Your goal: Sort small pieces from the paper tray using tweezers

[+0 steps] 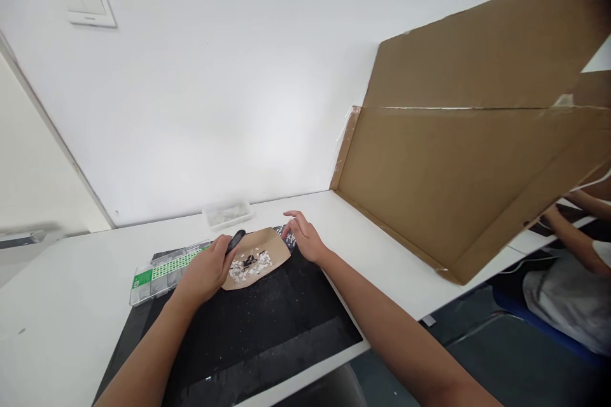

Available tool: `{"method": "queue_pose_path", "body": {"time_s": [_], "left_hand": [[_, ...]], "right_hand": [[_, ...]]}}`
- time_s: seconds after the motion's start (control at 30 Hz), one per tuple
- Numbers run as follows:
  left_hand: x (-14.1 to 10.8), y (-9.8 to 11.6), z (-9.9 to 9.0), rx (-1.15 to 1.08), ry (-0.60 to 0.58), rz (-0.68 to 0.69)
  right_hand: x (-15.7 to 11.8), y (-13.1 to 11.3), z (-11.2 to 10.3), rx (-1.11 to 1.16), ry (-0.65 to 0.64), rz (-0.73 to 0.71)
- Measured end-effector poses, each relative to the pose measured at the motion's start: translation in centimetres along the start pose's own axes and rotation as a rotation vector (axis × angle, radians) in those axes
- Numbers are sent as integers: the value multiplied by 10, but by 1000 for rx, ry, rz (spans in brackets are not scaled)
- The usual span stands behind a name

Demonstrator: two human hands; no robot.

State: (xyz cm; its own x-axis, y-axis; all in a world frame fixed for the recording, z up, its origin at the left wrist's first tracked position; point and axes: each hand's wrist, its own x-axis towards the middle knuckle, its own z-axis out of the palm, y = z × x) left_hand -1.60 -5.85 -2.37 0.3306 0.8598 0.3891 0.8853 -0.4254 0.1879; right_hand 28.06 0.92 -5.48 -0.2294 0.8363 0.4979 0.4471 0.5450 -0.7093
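A brown paper tray (pixel 280 253) with raised edges holds many small white pieces (pixel 251 266) and a few black bits at its middle. My left hand (pixel 209 269) is closed at the tray's left end, around a black handle-like object (pixel 235 240) whose rounded end sticks up past the fingers. What the rest of that object looks like is hidden. At the tray's right end is my right hand (pixel 305 237), its fingers apart, over a dark patterned piece with white bits (pixel 289 238). Whether those fingertips touch it I cannot tell.
A black mat (pixel 252 331) lies beneath the tray on the white table (pixel 42 305). A clear compartment box with a green label (pixel 165 273) and a small translucent container (pixel 228 214) stand nearby. Large cardboard panels (pixel 458 178) rise at right; beyond them another person's arm (pixel 573 235) shows.
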Motion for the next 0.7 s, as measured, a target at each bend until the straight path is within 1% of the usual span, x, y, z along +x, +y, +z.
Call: {"method": "queue_pose_path", "body": {"time_s": [0.1,0.2,0.3,0.4,0.57,0.7], "left_hand": [[1,-3,3,-46,106,91],[2,-6,4,-16,156,136],[1,-7,5,69,164,146],[-1,-6,6,139,185,127],[-2,-4,5,181,205,118],[-3,3,1,198,192,138]], "right_hand": [[-2,-4,-4,8,-12,-31],[0,-5,-5,-17,-27,-65],[5,-2,-4,-69,-52,-108],[10,5,-3,-116,-71,-150],[12,12,-3,-159,-73,-213],[10,11,-4,-155,-80,-238]]}}
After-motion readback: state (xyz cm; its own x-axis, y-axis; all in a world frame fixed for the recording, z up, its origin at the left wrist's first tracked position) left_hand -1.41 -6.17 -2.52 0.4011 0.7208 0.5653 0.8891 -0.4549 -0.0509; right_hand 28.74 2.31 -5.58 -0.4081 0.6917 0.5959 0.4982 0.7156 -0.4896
